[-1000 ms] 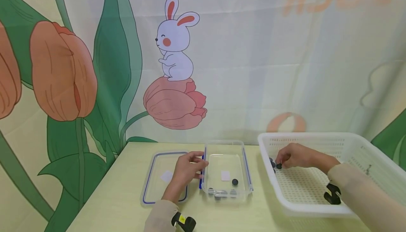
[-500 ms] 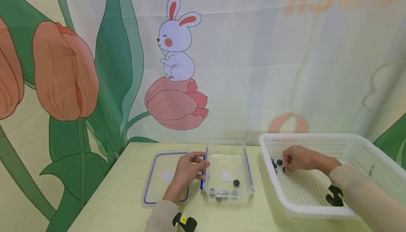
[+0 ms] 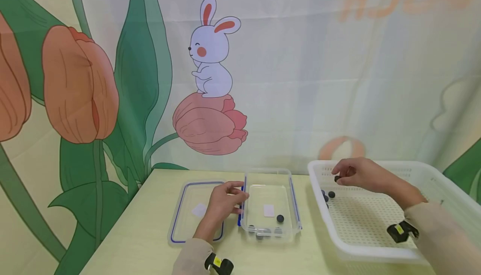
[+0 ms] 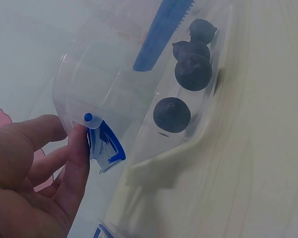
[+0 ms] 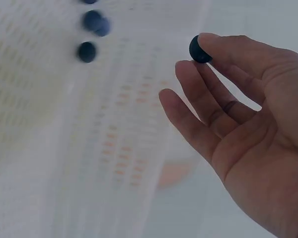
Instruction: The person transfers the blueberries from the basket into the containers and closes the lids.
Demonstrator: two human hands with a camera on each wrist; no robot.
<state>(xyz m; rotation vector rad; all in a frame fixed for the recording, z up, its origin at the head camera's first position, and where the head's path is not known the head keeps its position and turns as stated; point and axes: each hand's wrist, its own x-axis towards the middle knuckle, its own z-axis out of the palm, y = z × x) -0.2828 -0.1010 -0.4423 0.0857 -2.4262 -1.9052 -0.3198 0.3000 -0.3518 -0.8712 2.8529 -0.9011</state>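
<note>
My right hand (image 3: 366, 174) pinches a blueberry (image 5: 200, 49) between thumb and fingertips, above the far left part of the white basket (image 3: 330, 235). Several more blueberries (image 3: 331, 194) lie inside at the basket's left wall. At the middle of the table stands a clear plastic container (image 3: 267, 195) with blue edging, uncovered. Blueberries (image 4: 172, 115) lie in it towards its near end. With its fingers, my left hand (image 3: 221, 202) holds the container's left edge, beside a blue clasp (image 4: 105, 144). Part of the left hand's grip is hidden behind the container wall and clasp.
A clear lid (image 3: 180, 212) with a blue seal lies flat left of the container, partly under my left forearm. White square labels show on the lid and container. Behind the table (image 3: 131, 250) hangs a curtain (image 3: 285, 78) printed with tulips and a rabbit.
My right hand first let a blueberry lie by the basket's left wall, then took another and lifted it up and away from the basket floor. The left hand stays at the container.
</note>
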